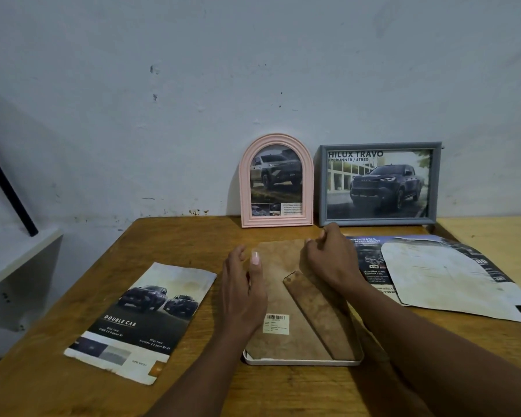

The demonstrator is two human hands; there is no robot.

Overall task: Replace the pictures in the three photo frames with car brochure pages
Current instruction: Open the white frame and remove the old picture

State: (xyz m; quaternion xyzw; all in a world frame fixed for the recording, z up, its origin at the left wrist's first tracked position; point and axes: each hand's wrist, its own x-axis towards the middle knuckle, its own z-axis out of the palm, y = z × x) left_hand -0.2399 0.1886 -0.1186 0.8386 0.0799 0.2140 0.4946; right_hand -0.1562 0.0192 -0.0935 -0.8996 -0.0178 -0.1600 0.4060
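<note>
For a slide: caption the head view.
Left hand and right hand on a face-down frame; pink frame and grey frame show trucks.

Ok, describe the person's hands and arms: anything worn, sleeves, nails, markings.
The left forearm and right forearm are bare up to the picture's edge, with no sleeves in view. Neither the left hand nor the right hand shows a ring, watch or bracelet. The left thumbnail is long, with a pale pinkish finish.
</note>
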